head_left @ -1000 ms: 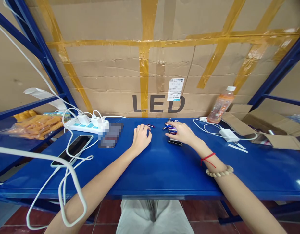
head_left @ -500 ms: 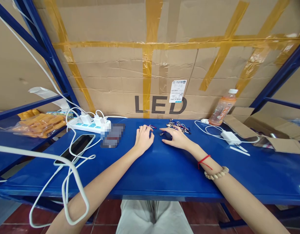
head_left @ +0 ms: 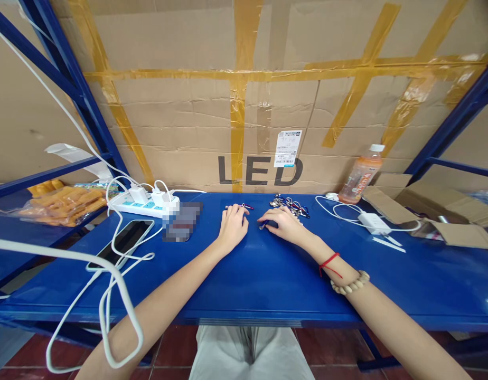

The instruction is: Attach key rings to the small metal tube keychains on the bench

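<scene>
My left hand rests on the blue tabletop with its fingers stretched forward and nothing visibly gripped. Just past its fingertips lies a small purplish-red metal piece, partly covered by the fingers. My right hand is curled, thumb and fingers closing around a small dark blue piece; its exact kind is too small to make out. Behind the right hand is a tangled pile of small shiny metal clips in blue, red and silver, its front part hidden by the hand.
A white power strip, a blurred-out flat object and a phone with looping white cables lie left. On the right stand an orange drink bottle, a charger and an open cardboard box. A large carton backs the table.
The fingers of my right hand have drawn in closer to the thumb, around the small dark blue piece. My left hand has barely moved.
</scene>
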